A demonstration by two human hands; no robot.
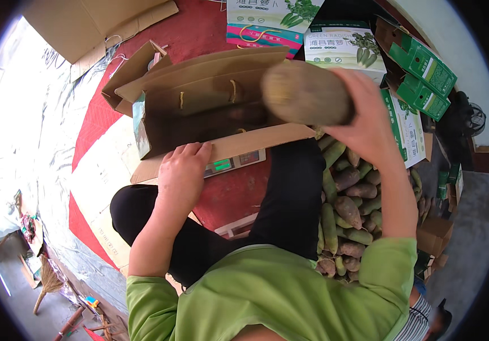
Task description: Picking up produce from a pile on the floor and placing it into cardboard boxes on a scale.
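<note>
One big green-brown radish (307, 94), blurred, sits in my right hand (365, 116), whose fingers are wrapped round its right end. It is held up at the right end of an open cardboard box (205, 71), partly overlapping the box in view. My left hand (182, 170) lies on the box's near flap (261, 141), fingers bent over the edge; I cannot tell whether they pinch it. Below that flap shows a scale (239, 162) with a lit green display, on a red surface (236, 196) between my black-trousered legs (295, 182). To my right lies a heap of green and brownish radishes (349, 207), with printed white-and-green cartons (341, 48) beyond.
</note>
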